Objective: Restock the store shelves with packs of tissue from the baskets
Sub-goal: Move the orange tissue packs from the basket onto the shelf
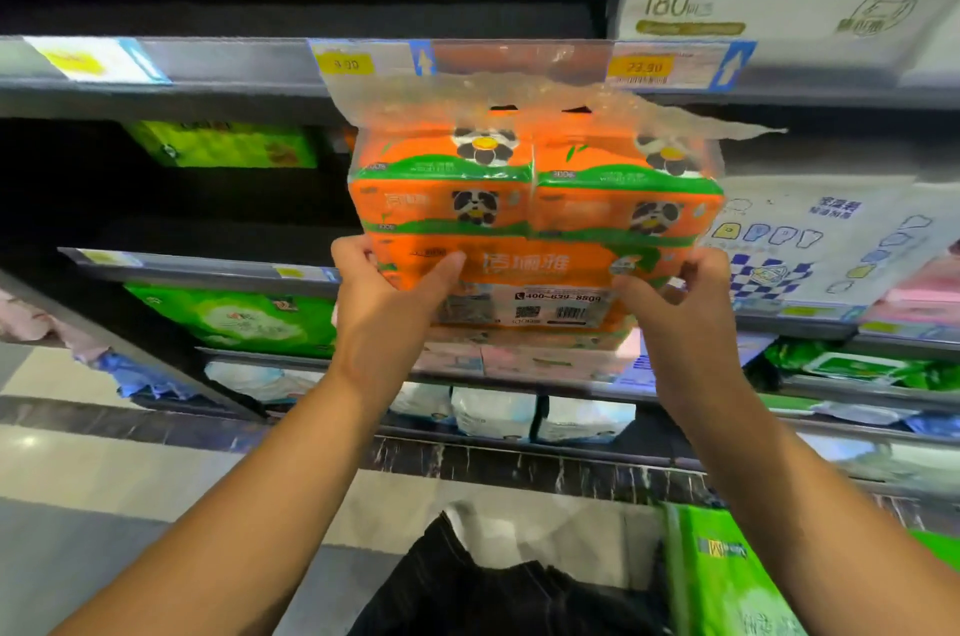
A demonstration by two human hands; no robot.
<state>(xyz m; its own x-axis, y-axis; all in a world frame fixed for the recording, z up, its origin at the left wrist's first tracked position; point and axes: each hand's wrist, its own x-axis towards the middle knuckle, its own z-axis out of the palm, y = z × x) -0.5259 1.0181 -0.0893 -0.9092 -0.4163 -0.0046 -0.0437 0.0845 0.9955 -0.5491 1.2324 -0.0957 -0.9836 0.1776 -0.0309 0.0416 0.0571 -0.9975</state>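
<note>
Here the orange plastic-wrapped multipack of tissue (535, 219), printed with pandas, is held up in front of the grey shelf rail (234, 63). The left hand (384, 302) grips its lower left corner, thumb across the front; the right hand (680, 308) pinches the lower right. Its label reads 400-639-8809. A yellow price tag (641, 66) says 23.90, and the white pack (779, 1) above shows 180

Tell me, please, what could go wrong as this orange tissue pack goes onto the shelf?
1. The left hand and right hand grip the orange pack only at its bottom corners, so it might tip or slip.
2. Its loose clear flap overlaps the shelf edge and a price tag, so it may snag there.
</note>
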